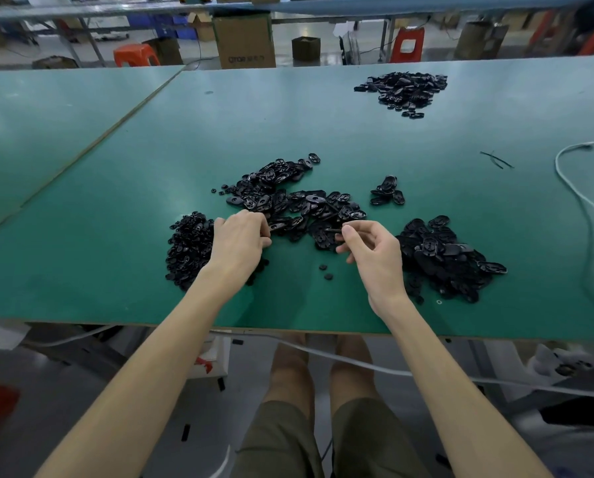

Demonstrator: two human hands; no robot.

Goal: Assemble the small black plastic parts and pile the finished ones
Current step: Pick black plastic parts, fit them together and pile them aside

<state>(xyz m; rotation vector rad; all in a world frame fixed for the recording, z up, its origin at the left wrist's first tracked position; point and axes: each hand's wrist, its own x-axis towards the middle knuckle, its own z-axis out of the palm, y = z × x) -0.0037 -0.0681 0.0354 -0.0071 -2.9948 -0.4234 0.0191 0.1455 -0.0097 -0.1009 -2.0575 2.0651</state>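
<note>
Now right hand [374, 251] pinches black part [333, 230], long axis pointing frame-left toward left hand [240, 239]; left's fingers curled, contents unclear.

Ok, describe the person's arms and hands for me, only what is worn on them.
Both arms are bare, with no sleeves in view. The left hand and right hand wear no gloves; no watch, ring or wristband shows. The shorts on the lap are olive green.
</note>
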